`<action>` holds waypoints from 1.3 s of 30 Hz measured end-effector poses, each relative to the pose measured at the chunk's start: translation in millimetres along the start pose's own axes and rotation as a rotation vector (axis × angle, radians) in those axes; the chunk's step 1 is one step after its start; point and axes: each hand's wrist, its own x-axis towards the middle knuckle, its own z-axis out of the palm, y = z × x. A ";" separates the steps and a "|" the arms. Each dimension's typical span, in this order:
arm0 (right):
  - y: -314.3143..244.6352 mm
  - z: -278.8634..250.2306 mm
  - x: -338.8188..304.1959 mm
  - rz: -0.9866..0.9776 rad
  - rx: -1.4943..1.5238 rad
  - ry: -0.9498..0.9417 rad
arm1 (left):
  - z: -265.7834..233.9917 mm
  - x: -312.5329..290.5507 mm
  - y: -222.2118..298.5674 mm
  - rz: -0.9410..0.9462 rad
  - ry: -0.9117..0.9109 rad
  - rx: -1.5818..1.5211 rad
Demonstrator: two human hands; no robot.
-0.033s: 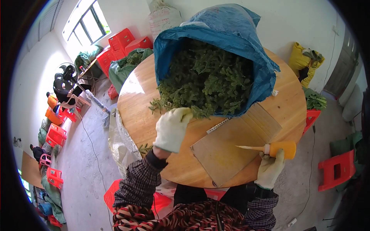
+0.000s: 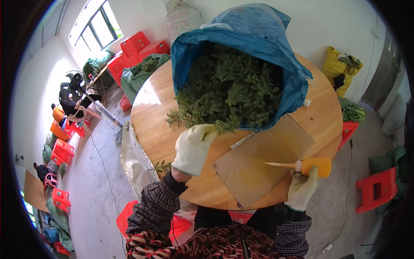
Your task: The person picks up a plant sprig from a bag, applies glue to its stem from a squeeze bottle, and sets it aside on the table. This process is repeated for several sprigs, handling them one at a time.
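In my right hand (image 2: 302,190), which wears a white knitted glove, is an orange squeeze bottle (image 2: 316,167). Its long pale nozzle points left over a worn cardboard sheet (image 2: 254,172). My left hand (image 2: 194,149), gloved too, is closed beside the mouth of a large blue woven sack (image 2: 254,21). Its fingertips are close to the green artificial-looking fir sprigs (image 2: 233,86) that fill the sack and spill out. What those fingers pinch, if anything, is hidden. A small loose sprig (image 2: 161,166) shows near my left wrist.
The round wooden table (image 2: 151,125) carries the sack and cardboard. Clear plastic sheeting (image 2: 133,159) hangs at its left edge. Around it stand red stools (image 2: 377,190), a green sack of sprigs (image 2: 140,77), a yellow sack (image 2: 340,71) and a fan (image 2: 75,88). A cable (image 2: 103,168) crosses the floor.
My left hand has shifted slightly toward me, away from the sack's mouth. My right hand and the squeeze bottle have hardly moved.
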 end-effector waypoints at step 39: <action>6.3 -7.5 1.4 -0.009 0.068 -0.018 | 6.8 -92.8 53.8 0.086 -0.236 0.009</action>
